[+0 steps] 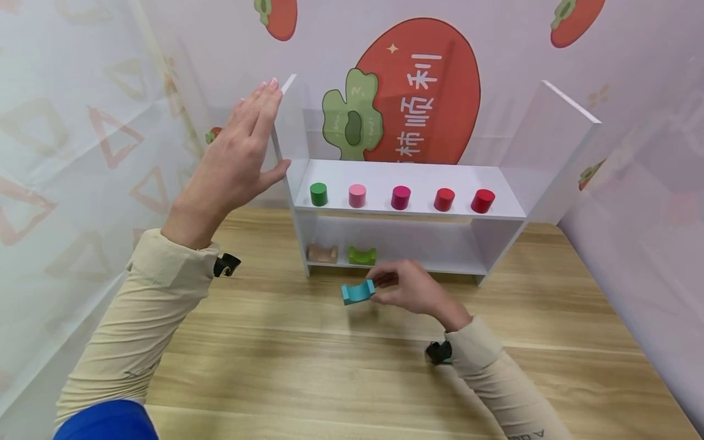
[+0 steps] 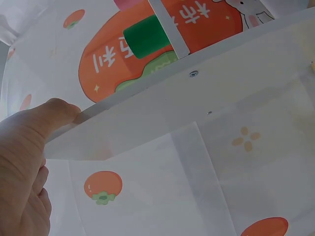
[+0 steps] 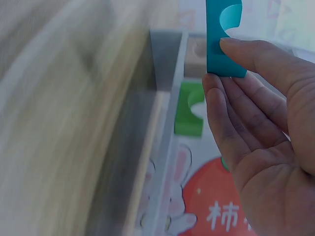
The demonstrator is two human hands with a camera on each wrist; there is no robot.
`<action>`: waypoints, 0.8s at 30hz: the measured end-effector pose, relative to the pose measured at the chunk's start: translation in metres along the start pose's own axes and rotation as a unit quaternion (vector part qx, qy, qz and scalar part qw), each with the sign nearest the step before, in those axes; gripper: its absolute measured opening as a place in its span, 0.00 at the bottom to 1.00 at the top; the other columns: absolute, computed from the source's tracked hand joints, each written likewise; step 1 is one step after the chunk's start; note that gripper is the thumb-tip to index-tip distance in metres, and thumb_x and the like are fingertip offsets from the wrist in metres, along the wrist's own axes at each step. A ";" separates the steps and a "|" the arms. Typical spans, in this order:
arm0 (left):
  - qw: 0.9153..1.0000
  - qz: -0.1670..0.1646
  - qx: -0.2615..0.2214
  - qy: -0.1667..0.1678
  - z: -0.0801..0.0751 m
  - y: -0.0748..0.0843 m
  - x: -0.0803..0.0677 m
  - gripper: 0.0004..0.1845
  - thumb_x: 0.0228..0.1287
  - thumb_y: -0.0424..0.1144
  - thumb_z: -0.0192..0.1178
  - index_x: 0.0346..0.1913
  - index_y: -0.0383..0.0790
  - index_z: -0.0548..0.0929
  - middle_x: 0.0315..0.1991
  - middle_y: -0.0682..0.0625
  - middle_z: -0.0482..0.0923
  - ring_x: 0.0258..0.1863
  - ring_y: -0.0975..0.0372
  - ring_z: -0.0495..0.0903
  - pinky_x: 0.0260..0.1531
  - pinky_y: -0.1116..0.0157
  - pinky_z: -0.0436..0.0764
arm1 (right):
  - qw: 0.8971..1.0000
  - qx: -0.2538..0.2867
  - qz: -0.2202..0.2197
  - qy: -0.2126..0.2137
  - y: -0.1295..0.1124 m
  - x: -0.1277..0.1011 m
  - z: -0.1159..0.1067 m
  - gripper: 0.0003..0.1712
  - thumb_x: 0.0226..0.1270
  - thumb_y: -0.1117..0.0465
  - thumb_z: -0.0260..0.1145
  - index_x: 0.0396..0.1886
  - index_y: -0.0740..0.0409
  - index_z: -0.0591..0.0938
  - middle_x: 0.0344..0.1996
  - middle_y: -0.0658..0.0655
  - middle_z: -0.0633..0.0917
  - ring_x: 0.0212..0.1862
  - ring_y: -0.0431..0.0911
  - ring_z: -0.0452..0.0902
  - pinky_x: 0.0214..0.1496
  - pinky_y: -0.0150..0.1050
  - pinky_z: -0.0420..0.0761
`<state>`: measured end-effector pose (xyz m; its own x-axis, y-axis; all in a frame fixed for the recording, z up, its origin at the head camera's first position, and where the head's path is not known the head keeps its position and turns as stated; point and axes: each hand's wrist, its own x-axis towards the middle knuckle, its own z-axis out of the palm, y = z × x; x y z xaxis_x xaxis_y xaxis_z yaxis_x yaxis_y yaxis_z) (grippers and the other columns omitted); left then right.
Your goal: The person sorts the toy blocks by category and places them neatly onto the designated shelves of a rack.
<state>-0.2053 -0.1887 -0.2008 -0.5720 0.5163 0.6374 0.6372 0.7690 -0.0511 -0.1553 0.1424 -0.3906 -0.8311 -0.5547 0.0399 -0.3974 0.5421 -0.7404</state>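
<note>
My right hand (image 1: 409,287) pinches a teal arch-shaped block (image 1: 358,292) between thumb and fingers, in front of the lower shelf and above the table. In the right wrist view the teal block (image 3: 224,54) stands upright, its curved notch facing away from the other blocks' side. A green arch block (image 1: 362,256) and a wooden-coloured arch block (image 1: 322,254) sit on the lower shelf to the left. My left hand (image 1: 236,146) lies with straight fingers against the left panel (image 1: 291,122) of the white shelf unit (image 1: 407,217); its thumb touches the panel's front edge.
Along the upper shelf stand several cylinders: green (image 1: 318,194), light pink (image 1: 357,195), magenta (image 1: 401,197) and red (image 1: 444,199). The right panel (image 1: 550,146) rises above the shelf. Printed cloth (image 1: 511,79) hangs behind the wooden table (image 1: 308,366).
</note>
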 end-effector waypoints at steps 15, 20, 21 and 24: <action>1.000 0.002 -0.002 -0.005 -0.003 0.001 0.001 0.52 0.63 0.33 0.72 0.83 0.29 0.52 0.85 0.37 0.52 0.86 0.46 0.52 0.86 0.48 0.51 | 0.997 -0.024 0.032 0.060 0.027 -0.005 -0.052 0.21 0.62 0.64 0.80 0.55 0.60 0.89 0.49 0.58 0.91 0.52 0.52 0.90 0.60 0.52 0.89; 1.000 0.002 0.001 -0.004 -0.003 0.001 0.002 0.52 0.64 0.33 0.72 0.83 0.29 0.52 0.85 0.37 0.52 0.86 0.47 0.52 0.86 0.48 0.52 | 0.996 -0.039 0.039 0.073 0.035 -0.004 -0.063 0.22 0.61 0.63 0.80 0.55 0.60 0.89 0.49 0.58 0.91 0.50 0.52 0.90 0.59 0.51 0.89; 1.000 0.002 0.001 -0.003 -0.003 0.001 0.001 0.52 0.64 0.33 0.72 0.83 0.29 0.52 0.85 0.37 0.52 0.86 0.47 0.52 0.86 0.48 0.52 | 0.995 -0.042 0.040 0.076 0.036 -0.003 -0.064 0.21 0.61 0.63 0.80 0.55 0.61 0.89 0.49 0.59 0.91 0.50 0.52 0.90 0.58 0.51 0.90; 1.000 0.001 -0.001 -0.005 -0.003 0.002 0.001 0.52 0.63 0.33 0.72 0.84 0.30 0.52 0.85 0.37 0.52 0.86 0.47 0.52 0.86 0.48 0.52 | 0.994 -0.047 0.049 0.080 0.039 -0.002 -0.067 0.21 0.61 0.64 0.80 0.55 0.61 0.89 0.49 0.59 0.91 0.50 0.53 0.90 0.58 0.51 0.90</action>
<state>-0.2033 -0.1882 -0.1976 -0.5761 0.5210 0.6298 0.6393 0.7673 -0.0499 -0.1953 0.2074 -0.3747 -0.9157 -0.3933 0.0820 -0.3400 0.6499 -0.6798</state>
